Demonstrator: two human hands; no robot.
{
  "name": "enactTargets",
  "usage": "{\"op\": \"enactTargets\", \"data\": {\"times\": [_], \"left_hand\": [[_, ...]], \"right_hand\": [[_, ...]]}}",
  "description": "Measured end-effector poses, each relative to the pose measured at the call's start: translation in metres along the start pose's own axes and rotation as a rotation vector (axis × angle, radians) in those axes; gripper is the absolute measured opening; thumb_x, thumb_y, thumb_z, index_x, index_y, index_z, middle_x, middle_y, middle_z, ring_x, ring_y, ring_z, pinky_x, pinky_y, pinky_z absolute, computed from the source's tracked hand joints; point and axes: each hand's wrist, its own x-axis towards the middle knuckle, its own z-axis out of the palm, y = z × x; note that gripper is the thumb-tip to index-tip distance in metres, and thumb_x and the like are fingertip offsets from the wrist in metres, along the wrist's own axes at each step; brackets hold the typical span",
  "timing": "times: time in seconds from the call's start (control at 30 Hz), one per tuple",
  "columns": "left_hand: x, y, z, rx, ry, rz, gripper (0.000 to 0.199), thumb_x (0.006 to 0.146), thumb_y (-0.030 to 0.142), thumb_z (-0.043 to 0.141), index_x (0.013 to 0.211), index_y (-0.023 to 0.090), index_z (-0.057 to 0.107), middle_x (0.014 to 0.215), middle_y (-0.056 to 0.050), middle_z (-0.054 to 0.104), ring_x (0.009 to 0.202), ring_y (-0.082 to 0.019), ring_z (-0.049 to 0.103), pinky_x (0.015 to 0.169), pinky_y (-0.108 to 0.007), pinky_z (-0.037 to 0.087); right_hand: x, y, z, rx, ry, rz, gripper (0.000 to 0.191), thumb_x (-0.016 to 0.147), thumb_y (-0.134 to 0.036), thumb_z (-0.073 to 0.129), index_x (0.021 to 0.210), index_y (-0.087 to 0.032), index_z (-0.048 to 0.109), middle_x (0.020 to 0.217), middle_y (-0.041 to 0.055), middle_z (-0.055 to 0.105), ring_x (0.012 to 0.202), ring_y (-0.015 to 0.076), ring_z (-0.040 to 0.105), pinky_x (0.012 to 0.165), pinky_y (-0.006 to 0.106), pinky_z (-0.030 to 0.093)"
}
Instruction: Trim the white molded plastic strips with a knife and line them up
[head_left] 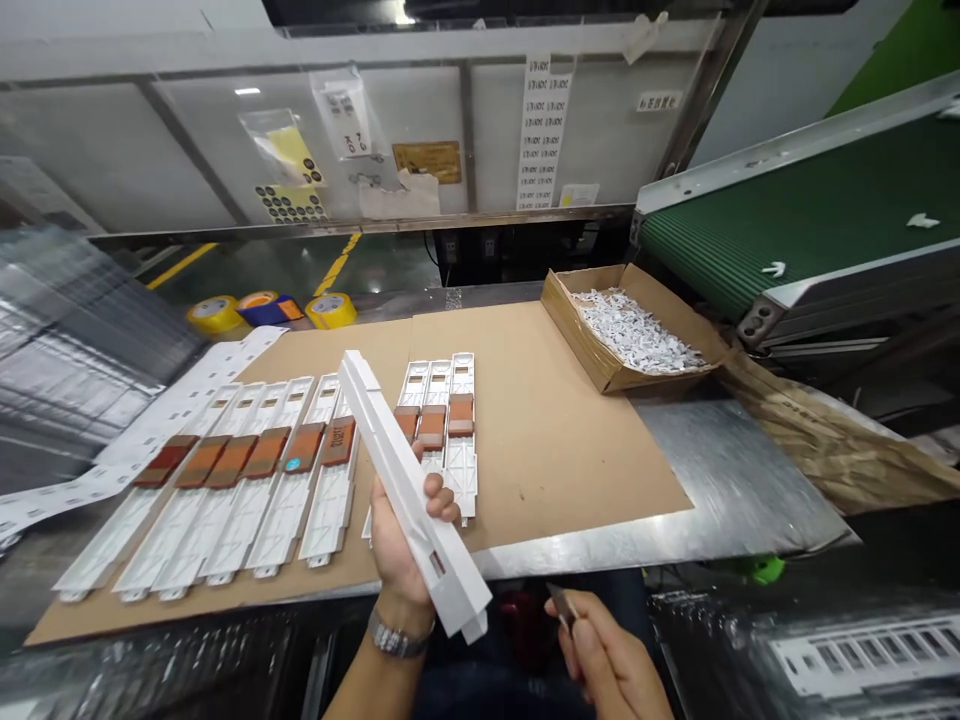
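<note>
My left hand (401,545), with a metal watch at the wrist, is wrapped round a long white plastic strip (409,490). The strip is held tilted above the front edge of the table, its lower end toward me. Lower right, my right hand (607,655) pinches a small dark blade (561,605), apart from the strip. Most of its handle is hidden by the fingers. Behind the held strip, several similar white strips (326,515) lie in a row on cardboard, with reddish-brown blocks (266,452) across them.
A cardboard box (600,360) of small white pieces stands at the back right, beside a green conveyor belt (750,230). Tape rolls (330,310) sit at the back left. The cardboard sheet (555,440) covers much of the metal table (727,490). Brown paper (840,440) lies right.
</note>
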Motion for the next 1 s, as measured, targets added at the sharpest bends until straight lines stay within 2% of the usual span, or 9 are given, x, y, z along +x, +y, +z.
{"op": "enactTargets", "data": {"times": [0.1,0.2,0.43,0.9,1.0], "left_hand": [[0.004,0.001,-0.003,-0.054,-0.025,-0.005,0.045,0.094,0.041,0.021,0.104,0.022,0.060,0.055,0.005,0.047,0.041,-0.005,0.046,0.043,-0.015,0.042],[0.004,-0.002,-0.006,-0.100,-0.065,-0.011,0.047,0.094,0.044,0.021,0.101,0.020,0.061,0.053,0.006,0.047,0.039,-0.003,0.046,0.041,-0.013,0.040],[0.002,-0.005,-0.005,-0.146,-0.134,-0.034,0.044,0.093,0.046,0.028,0.096,0.021,0.063,0.049,0.006,0.049,0.037,-0.003,0.046,0.039,-0.011,0.037],[0.002,-0.008,-0.011,-0.142,-0.216,-0.064,0.041,0.092,0.047,0.032,0.101,0.021,0.063,0.051,0.006,0.050,0.040,-0.003,0.048,0.041,-0.012,0.040],[0.004,-0.008,-0.015,-0.146,-0.225,-0.061,0.043,0.093,0.047,0.029,0.104,0.022,0.062,0.053,0.006,0.050,0.040,-0.003,0.048,0.042,-0.013,0.039]], "right_hand": [[-0.001,-0.001,0.007,-0.150,-0.088,-0.093,0.038,0.094,-0.045,0.031,0.074,-0.021,0.053,0.062,-0.0021,0.047,0.056,0.0112,0.045,0.053,0.021,0.034],[0.000,0.001,0.016,-0.225,-0.075,-0.142,0.039,0.095,-0.044,0.030,0.065,-0.021,0.042,0.059,-0.0035,0.042,0.053,0.0100,0.041,0.051,0.020,0.030],[0.001,0.004,0.027,-0.282,-0.065,-0.162,0.038,0.095,-0.043,0.029,0.065,-0.021,0.039,0.058,-0.0045,0.042,0.051,0.0091,0.040,0.050,0.020,0.027],[0.002,0.004,0.025,-0.331,-0.128,-0.150,0.041,0.096,-0.045,0.026,0.064,-0.022,0.038,0.057,-0.0038,0.044,0.050,0.0098,0.042,0.050,0.021,0.027],[0.002,0.004,0.025,-0.339,-0.141,-0.153,0.041,0.096,-0.044,0.026,0.064,-0.022,0.038,0.057,-0.0042,0.043,0.050,0.0093,0.041,0.049,0.021,0.027]]}}
